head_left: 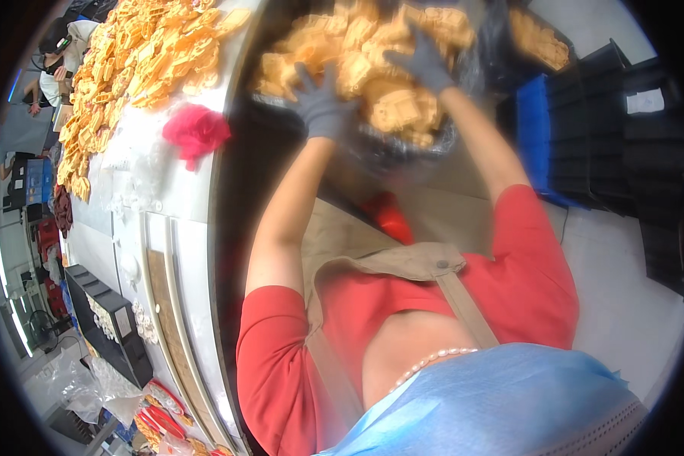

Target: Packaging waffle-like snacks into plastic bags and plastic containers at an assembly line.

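Both my hands wear grey gloves and reach forward over a heap of yellow-orange moulded plastic parts [395, 106]. The heap fills a container lined with a black plastic bag [391, 148]. At the heap's near left side, my left hand [319, 106] has its fingers spread against the parts, gripping none of them. Farther right, my right hand [424, 64] lies on top of the heap with thumb and fingers apart, somewhat blurred. Single parts under the fingers are hard to make out.
On the white table [182, 182] at left lie more yellow-orange parts [140, 57], a crumpled pink cloth [195, 133] and a black bin [108, 323]. Black crates [593, 121] and a blue crate [534, 125] stand at right. Another person [53, 72] is at far left.
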Demonstrator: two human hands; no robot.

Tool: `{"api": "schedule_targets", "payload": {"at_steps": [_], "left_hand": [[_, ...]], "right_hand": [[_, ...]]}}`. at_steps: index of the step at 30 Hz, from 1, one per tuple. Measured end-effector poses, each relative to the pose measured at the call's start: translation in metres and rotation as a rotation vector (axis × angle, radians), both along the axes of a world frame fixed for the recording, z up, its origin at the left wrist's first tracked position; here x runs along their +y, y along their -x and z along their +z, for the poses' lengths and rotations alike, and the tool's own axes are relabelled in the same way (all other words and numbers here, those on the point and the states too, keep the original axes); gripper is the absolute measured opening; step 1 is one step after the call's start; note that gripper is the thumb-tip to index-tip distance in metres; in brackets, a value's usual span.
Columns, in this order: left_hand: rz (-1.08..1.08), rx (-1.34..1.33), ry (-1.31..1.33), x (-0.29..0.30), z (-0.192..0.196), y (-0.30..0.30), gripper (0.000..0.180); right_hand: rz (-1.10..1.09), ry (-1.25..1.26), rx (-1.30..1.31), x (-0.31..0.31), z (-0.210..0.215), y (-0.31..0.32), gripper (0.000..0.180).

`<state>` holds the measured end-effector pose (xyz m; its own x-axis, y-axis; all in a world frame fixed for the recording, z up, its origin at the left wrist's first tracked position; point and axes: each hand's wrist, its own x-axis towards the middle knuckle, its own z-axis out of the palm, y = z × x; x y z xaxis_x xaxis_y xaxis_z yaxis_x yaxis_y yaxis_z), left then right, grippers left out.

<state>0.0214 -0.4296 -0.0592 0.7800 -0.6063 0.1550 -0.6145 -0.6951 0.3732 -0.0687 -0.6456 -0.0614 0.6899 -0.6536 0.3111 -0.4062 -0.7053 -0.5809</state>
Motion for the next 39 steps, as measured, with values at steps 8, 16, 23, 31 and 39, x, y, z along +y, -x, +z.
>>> {"api": "schedule_targets", "payload": {"at_steps": [8, 16, 23, 31, 39], "left_hand": [[-0.033, -0.171, -0.008, -0.033, -0.013, -0.101, 0.077], [-0.039, -0.091, 0.051, -0.059, 0.007, -0.117, 0.048], [-0.132, -0.014, 0.162, -0.052, 0.005, -0.140, 0.044], [0.000, 0.620, 0.545, -0.049, -0.002, -0.209, 0.046], [0.128, 0.874, 1.065, -0.101, -0.037, -0.236, 0.058]], "right_hand": [[0.116, 0.072, 0.282, 0.011, 0.005, -0.103, 0.069], [0.156, -0.364, 0.080, -0.090, 0.017, -0.121, 0.065], [-0.337, 0.100, 0.103, -0.138, 0.049, -0.006, 0.064], [-0.268, 0.172, 0.044, -0.106, 0.037, -0.049, 0.077], [0.149, -0.458, -0.135, -0.078, -0.015, -0.186, 0.085]]}}
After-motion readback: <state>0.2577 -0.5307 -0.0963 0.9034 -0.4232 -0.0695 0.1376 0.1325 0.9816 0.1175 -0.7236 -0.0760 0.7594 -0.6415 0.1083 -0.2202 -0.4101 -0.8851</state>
